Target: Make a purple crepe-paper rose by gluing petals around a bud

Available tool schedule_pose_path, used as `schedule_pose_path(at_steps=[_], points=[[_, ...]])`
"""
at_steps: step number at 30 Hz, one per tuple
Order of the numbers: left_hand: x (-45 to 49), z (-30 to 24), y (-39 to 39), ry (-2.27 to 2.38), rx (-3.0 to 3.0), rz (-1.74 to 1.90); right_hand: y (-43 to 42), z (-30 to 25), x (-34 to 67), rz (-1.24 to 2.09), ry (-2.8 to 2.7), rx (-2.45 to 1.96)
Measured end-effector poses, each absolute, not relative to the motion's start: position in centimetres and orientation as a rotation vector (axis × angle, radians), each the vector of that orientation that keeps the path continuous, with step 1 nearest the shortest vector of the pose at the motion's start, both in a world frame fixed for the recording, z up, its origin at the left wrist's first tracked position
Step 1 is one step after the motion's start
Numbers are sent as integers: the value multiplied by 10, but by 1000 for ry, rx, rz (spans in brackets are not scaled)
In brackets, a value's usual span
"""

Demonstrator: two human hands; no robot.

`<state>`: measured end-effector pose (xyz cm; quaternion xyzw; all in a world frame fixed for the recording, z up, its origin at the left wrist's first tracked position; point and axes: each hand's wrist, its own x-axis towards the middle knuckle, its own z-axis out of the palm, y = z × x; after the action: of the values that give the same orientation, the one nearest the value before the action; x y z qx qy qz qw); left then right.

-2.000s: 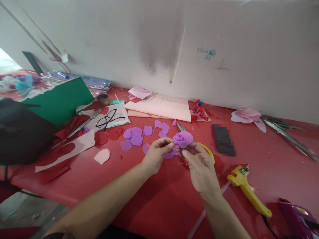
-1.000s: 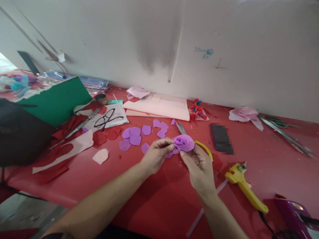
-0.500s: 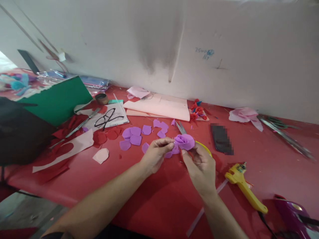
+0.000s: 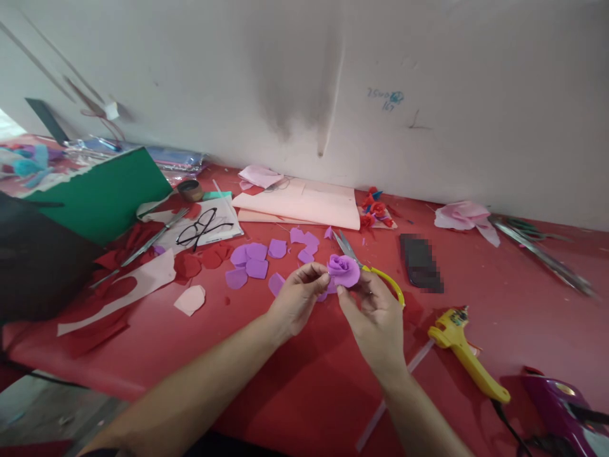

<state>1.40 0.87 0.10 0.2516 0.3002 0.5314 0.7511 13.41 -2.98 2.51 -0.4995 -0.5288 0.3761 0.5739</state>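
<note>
Between my two hands is a purple paper flower (image 4: 344,271) with a tightly curled centre and wide outer petals. My left hand (image 4: 301,296) pinches its left edge with thumb and forefinger. From the right and below, my right hand (image 4: 375,317) grips it, the thumb on the near side; some fingers are hidden behind it. Several loose purple petals (image 4: 257,268) lie on the red table just left of the flower. Yellow-handled scissors (image 4: 390,282) rest behind my right hand, blades pointing away.
A yellow glue gun (image 4: 469,358) with a clear stick lies at right, near a purple device (image 4: 556,406). Behind are a dark phone (image 4: 419,261), folded pink sheets (image 4: 299,206) and small red flowers (image 4: 375,209). Glasses (image 4: 203,228), red scraps and a green board (image 4: 114,190) occupy the left.
The flower has turned a little in my fingers, its curled centre now showing more towards the left. My right hand has shifted slightly left, baring more of the scissors' yellow handle.
</note>
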Motion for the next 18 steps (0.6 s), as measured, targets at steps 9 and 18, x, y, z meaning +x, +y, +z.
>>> schedule_pose_path(at_steps=[9, 18], points=[[19, -1, 1, 724, 737, 1341, -31, 19, 128, 1040, -1040, -1022], [20, -6, -3, 826, 979, 1453, -33, 16, 122, 1018, -994, -1034]])
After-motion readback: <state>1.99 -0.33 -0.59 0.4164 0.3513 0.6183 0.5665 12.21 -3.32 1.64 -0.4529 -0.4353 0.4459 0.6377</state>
